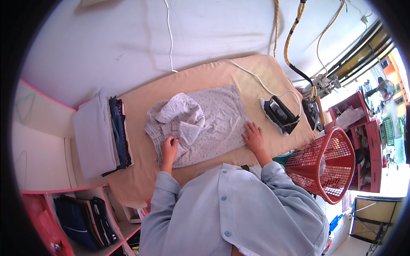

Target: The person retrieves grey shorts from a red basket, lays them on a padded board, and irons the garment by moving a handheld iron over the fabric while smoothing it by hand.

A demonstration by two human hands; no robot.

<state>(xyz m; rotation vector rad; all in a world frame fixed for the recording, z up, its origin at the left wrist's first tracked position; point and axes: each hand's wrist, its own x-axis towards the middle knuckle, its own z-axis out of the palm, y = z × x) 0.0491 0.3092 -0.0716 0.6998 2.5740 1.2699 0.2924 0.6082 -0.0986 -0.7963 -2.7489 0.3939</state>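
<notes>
A pale grey garment with a small print [221, 118] lies on a padded ironing table [141, 179] covered in beige cloth. Its gathered waistband points left, and part of the fabric is bunched up on top near that end. My left hand [169, 150] pinches a fold of the cloth beside the waistband. At the garment's right edge, my right hand [255, 137] rests palm down, fingers slightly apart, touching the hem. A clothes iron [280, 113] with a dark body and white cord sits on the table just beyond that hand.
Folded clothes [94, 137] are stacked at the table's left end. A second iron [310, 112] is at the right end, below hanging yellow hoses [290, 41]. A red plastic laundry basket [333, 166] stands at right. Pink-edged shelves [107, 204] hold clothes at lower left.
</notes>
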